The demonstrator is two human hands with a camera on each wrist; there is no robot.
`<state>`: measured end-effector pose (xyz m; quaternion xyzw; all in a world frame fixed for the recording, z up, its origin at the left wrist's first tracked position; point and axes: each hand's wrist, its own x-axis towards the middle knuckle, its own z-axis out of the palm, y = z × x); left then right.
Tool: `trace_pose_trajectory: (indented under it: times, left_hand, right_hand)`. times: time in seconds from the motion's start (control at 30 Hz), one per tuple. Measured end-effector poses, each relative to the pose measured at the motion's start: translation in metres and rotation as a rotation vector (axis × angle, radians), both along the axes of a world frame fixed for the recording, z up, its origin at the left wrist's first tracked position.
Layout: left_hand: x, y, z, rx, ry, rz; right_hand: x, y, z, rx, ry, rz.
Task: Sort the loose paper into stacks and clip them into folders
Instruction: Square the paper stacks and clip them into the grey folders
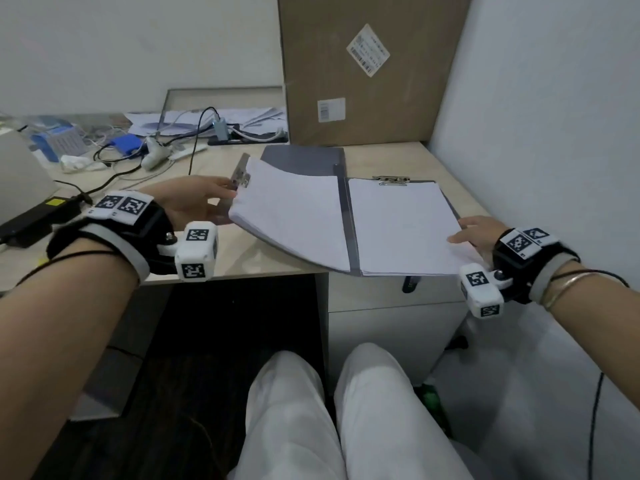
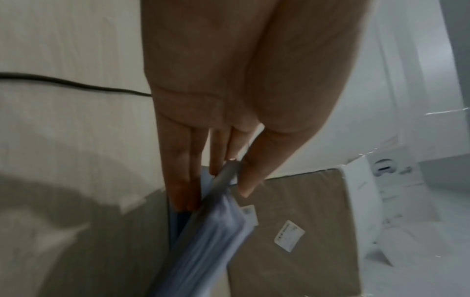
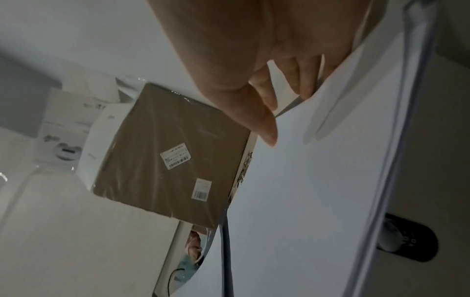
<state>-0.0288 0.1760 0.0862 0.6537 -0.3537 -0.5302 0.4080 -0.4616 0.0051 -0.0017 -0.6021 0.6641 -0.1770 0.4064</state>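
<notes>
Left hand (image 1: 194, 199) clamped on the left cover of the grey folder (image 1: 343, 216): thumb on top beside the metal clip (image 1: 242, 176), fingers (image 2: 185, 180) straight beneath, pinching cover and sheets between them, as the left wrist view confirms. Right hand (image 1: 476, 232) gripping the folder's lower right corner, thumb flat on the top sheet, fingers (image 3: 306, 80) curled under the edge.

Lying open between both hands, one folder, two halves joined by a darker grey spine. Two stacks of plain white paper inside, smooth and unmarked: left stack (image 1: 291, 216) bowed upward with its raised cover, right stack (image 1: 401, 226) flat. Two metal clips, one per stack; right clip (image 1: 391, 180) at the top edge of its sheets. Folder resting on the pale wood-grain worktop (image 1: 263, 258), front edge overhanging it slightly.

Beyond the folder, one large flat brown cardboard box (image 1: 367, 67) upright against the wall, two white labels on its face. Left of the folder, a tangle of black and white cables (image 1: 145, 157), a small blue case (image 1: 126, 144), a black power brick (image 1: 38, 216). Behind those, loose white papers (image 1: 221, 119) heaped by a glass panel. Below the folder, a white drawer unit (image 1: 391, 323).
</notes>
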Motion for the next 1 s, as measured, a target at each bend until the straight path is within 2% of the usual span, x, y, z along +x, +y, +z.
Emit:
trace_pose_trajectory:
  times: [0.1,0.23,0.37,0.47,0.53,0.63,0.73,0.9,0.93,1.0]
  left_hand:
    - [-0.023,0.0,0.019,-0.219,0.043,-0.069]
    - [-0.066,-0.013,0.041,-0.377,0.025,-0.104]
    - [-0.119,-0.034,0.056,-0.318,0.054,-0.218]
    - [-0.161,-0.051,0.057,-0.258,0.156,-0.157]
    - [-0.188,-0.065,0.057,-0.274,0.196,-0.109]
    - [-0.226,-0.084,0.058,-0.315,0.217,-0.066]
    - [-0.261,-0.097,0.051,-0.265,0.224,-0.105]
    - [-0.313,-0.116,0.029,-0.237,0.108,-0.182]
    - [-0.322,-0.118,0.025,-0.231,0.064,-0.202]
    - [-0.341,-0.12,0.019,-0.211,-0.012,-0.267]
  right_hand:
    - [-0.004,0.009,-0.003,0.066,-0.294,-0.041]
    - [-0.006,0.021,-0.002,0.06,-0.452,-0.101]
    - [-0.008,0.033,0.004,0.03,-0.576,-0.134]
    - [-0.011,0.036,0.007,0.01,-0.722,-0.16]
    - [-0.012,0.04,0.007,0.057,-0.777,-0.137]
    - [-0.017,0.045,0.006,0.066,-0.854,-0.215]
    - [-0.029,0.044,-0.002,0.032,-0.818,-0.282]
    - [-0.059,0.043,-0.009,-0.013,-0.483,-0.416]
    - [-0.062,0.046,-0.012,0.014,-0.479,-0.4]
    - [-0.07,0.052,-0.016,0.136,-0.666,-0.415]
